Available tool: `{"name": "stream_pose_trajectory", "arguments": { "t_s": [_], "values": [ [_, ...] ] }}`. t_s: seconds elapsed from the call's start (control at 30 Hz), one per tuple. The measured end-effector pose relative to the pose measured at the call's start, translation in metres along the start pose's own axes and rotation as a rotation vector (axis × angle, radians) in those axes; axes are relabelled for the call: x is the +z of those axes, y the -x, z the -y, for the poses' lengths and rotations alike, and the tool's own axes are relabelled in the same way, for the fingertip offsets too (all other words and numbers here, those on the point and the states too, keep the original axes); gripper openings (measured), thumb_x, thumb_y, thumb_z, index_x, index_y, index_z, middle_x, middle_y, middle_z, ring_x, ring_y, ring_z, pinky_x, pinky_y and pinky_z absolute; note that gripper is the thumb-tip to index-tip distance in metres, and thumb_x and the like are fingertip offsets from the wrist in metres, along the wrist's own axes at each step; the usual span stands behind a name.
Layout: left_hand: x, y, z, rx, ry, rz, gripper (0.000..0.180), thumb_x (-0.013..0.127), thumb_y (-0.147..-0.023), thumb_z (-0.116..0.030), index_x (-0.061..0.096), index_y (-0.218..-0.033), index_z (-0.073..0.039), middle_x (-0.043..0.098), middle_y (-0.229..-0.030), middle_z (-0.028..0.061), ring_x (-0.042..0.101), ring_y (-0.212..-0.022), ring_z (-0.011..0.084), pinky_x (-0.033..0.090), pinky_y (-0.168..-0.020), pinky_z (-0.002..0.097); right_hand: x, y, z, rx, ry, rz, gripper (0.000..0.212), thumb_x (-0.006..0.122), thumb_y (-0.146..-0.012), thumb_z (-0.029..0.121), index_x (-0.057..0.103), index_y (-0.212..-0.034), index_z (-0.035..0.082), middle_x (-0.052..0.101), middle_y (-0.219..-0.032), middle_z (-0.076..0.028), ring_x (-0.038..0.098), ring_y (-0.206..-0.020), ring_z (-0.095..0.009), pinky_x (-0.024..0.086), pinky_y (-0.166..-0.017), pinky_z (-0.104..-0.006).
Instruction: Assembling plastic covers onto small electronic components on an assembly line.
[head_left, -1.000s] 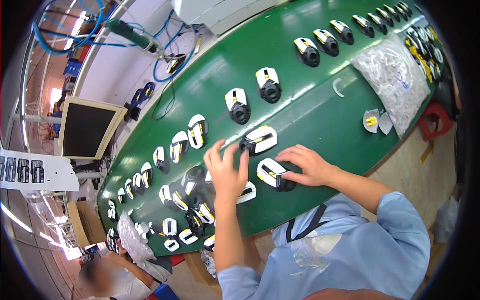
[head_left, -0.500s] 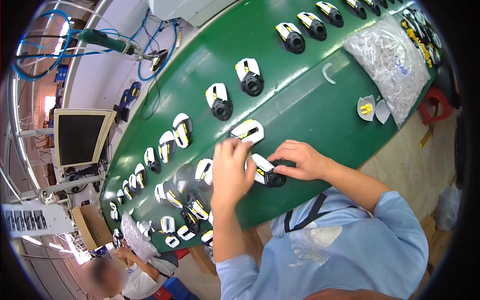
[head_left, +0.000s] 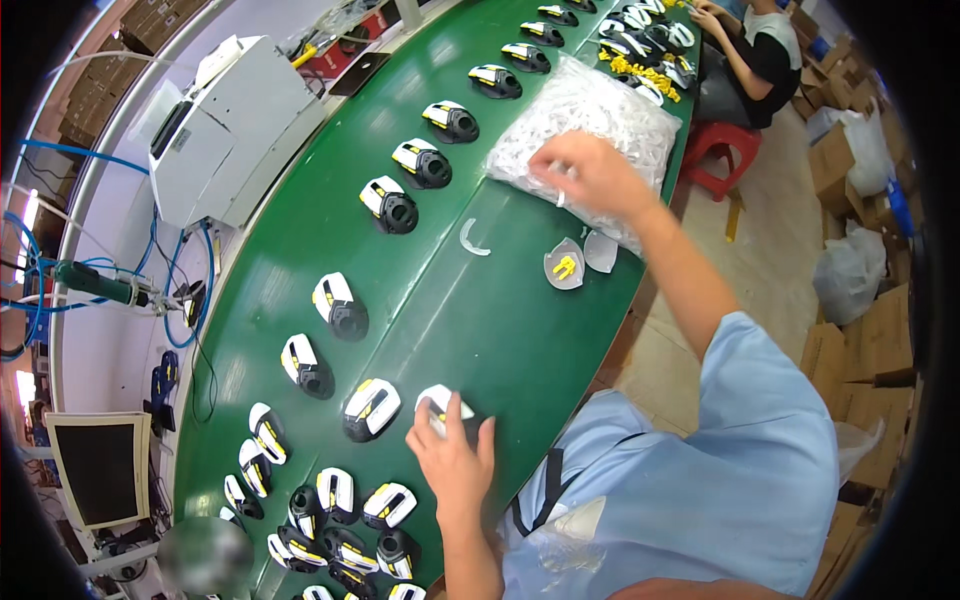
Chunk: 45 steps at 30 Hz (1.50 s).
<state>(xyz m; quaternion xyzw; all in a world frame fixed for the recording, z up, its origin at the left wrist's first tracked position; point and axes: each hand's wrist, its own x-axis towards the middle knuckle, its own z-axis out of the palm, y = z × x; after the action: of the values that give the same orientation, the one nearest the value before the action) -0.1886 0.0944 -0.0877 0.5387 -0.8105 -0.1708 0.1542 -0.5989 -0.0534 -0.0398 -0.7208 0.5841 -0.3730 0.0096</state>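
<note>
A white, black and yellow computer mouse body (head_left: 445,405) lies near the front edge of the green conveyor belt (head_left: 500,330). My left hand (head_left: 453,462) rests on it, fingers closed over its near side. My right hand (head_left: 590,175) is stretched out over a clear plastic bag of small white parts (head_left: 590,110), fingers pinched on a small white piece. A second mouse body (head_left: 371,409) sits just left of the held one.
Many more mouse bodies run in a line up the belt and cluster at the lower left. A white curved part (head_left: 473,240) and two small dishes (head_left: 565,268) lie mid-belt. A white machine (head_left: 235,125) stands behind. Another person (head_left: 745,50) sits at the far end. Cardboard boxes line the right.
My right hand left the mouse body and reached far out to the bag of white parts. My left hand stayed on the mouse body. The view swung toward the belt's far end.
</note>
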Motion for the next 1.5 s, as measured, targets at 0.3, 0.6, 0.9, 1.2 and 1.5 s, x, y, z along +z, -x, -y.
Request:
{"name": "stream_pose_trajectory", "arguments": {
  "t_s": [0.3, 0.6, 0.9, 1.2, 1.5],
  "values": [
    [-0.038, -0.044, 0.001, -0.004, 0.139, 0.127, 0.079, 0.088, -0.089, -0.038, 0.058, -0.155, -0.006, 0.043, -0.164, 0.0307, 0.050, -0.142, 0.0509, 0.046, -0.116, 0.0562, -0.019, 0.002, -0.082, 0.154, 0.342, 0.297, 0.025, 0.080, -0.091, 0.031, 0.076, -0.095, 0.006, 0.079, -0.091, -0.013, 0.075, -0.089, -0.038, 0.060, -0.081, -0.0471],
    [-0.017, -0.052, 0.011, 0.146, -0.055, 0.108, 0.072, 0.095, -0.076, -0.039, 0.069, -0.136, -0.007, 0.063, -0.124, 0.0178, 0.058, -0.109, 0.0390, 0.050, -0.095, 0.0497, -0.046, -0.010, -0.050, 0.078, 0.044, -0.043, 0.024, 0.079, -0.101, 0.021, 0.082, -0.113, 0.001, 0.080, -0.093, -0.006, 0.067, -0.079, -0.013, 0.054, -0.076, -0.0287],
    [0.022, -0.033, 0.007, 0.000, -0.027, -0.116, 0.073, 0.094, -0.078, -0.049, 0.065, -0.122, 0.001, 0.061, -0.122, 0.0194, 0.056, -0.106, 0.0395, 0.048, -0.091, 0.0493, 0.068, 0.079, 0.124, -0.165, -0.569, 0.203, 0.018, 0.088, -0.085, 0.006, 0.084, -0.103, 0.006, 0.081, -0.091, -0.007, 0.073, -0.077, -0.022, 0.056, -0.066, -0.0343],
    [0.040, -0.027, 0.011, -0.024, -0.008, -0.244, 0.076, 0.094, -0.076, -0.053, 0.064, -0.126, -0.003, 0.059, -0.126, 0.0166, 0.057, -0.108, 0.0368, 0.044, -0.090, 0.0483, 0.099, 0.124, 0.138, 0.023, -0.616, 0.158, 0.019, 0.088, -0.084, 0.003, 0.084, -0.103, 0.004, 0.081, -0.092, -0.008, 0.066, -0.071, -0.019, 0.052, -0.064, -0.0330],
    [0.040, -0.026, 0.010, 0.088, -0.047, -0.222, 0.079, 0.090, -0.085, -0.045, 0.060, -0.150, -0.012, 0.057, -0.137, 0.0147, 0.053, -0.118, 0.0368, 0.041, -0.099, 0.0496, 0.102, 0.123, 0.143, -0.075, -0.587, 0.227, 0.016, 0.086, -0.087, 0.005, 0.083, -0.102, 0.004, 0.076, -0.090, -0.009, 0.069, -0.081, -0.025, 0.056, -0.071, -0.0371]
  ]
}}
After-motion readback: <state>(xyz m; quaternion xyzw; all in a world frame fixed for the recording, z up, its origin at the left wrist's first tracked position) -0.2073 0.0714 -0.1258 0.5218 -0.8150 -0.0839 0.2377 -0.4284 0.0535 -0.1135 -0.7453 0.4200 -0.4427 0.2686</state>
